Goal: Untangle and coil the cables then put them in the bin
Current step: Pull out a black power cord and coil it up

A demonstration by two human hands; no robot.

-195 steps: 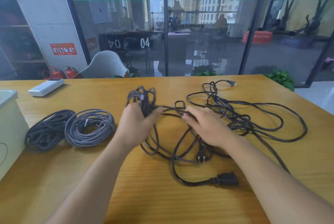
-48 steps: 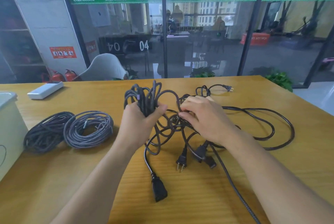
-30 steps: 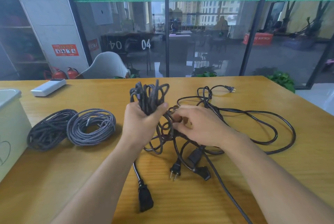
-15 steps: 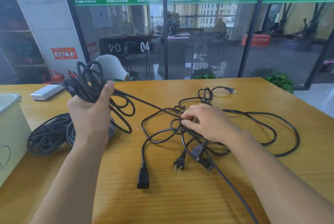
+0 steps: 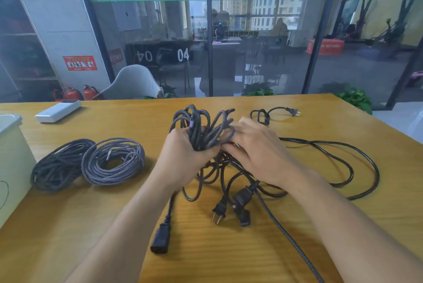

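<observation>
In the middle of the frame, the left hand [image 5: 183, 159] gripped a bunch [image 5: 201, 127] of braided cable loops, fingers curled tight round it. The right hand [image 5: 256, 152] touched the bunch from the right, its fingers bent into the strands; I cannot tell if they pinched one. Black cables [image 5: 332, 163] sprawled on the worktop [image 5: 229, 255] to the right, plugs [image 5: 219, 210] below the hands. Two coils [image 5: 91, 163] lay at left, near the bin [image 5: 11, 159] at the left edge.
</observation>
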